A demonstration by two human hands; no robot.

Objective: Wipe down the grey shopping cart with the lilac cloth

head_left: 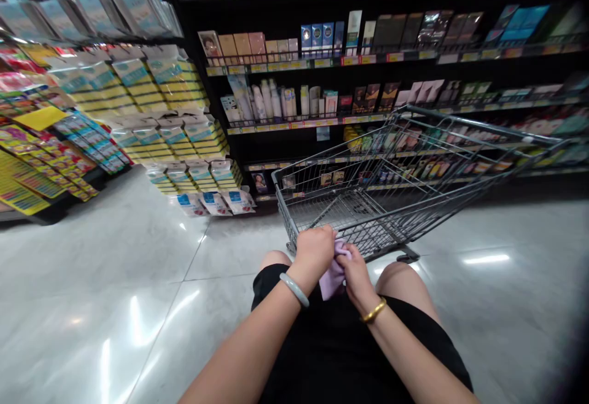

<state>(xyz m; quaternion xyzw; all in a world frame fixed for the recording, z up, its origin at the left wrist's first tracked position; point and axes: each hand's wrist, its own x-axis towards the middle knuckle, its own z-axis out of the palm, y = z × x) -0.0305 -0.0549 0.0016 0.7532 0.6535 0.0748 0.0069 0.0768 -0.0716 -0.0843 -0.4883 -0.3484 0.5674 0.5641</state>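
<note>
A light purple cloth (332, 282) is bunched between my two hands above my lap. My left hand (316, 249), with a pale bangle at the wrist, is closed on the upper part of it. My right hand (358, 274), wearing a gold bracelet, pinches the cloth from the other side. Its lower end hangs loose between my hands. Just beyond them stands a grey wire shopping cart (285, 204), its near side close to my left knuckles; whether they touch I cannot tell. Only bare wire floor shows inside the cart.
Dark shelves (276, 124) with boxes and bottles run behind the cart. Hanging yellow-and-black striped sponge packs (172, 81) jut out at the left. Farther left is a display of colourful packets (41, 158). Grey glossy floor (138, 256) spreads around me.
</note>
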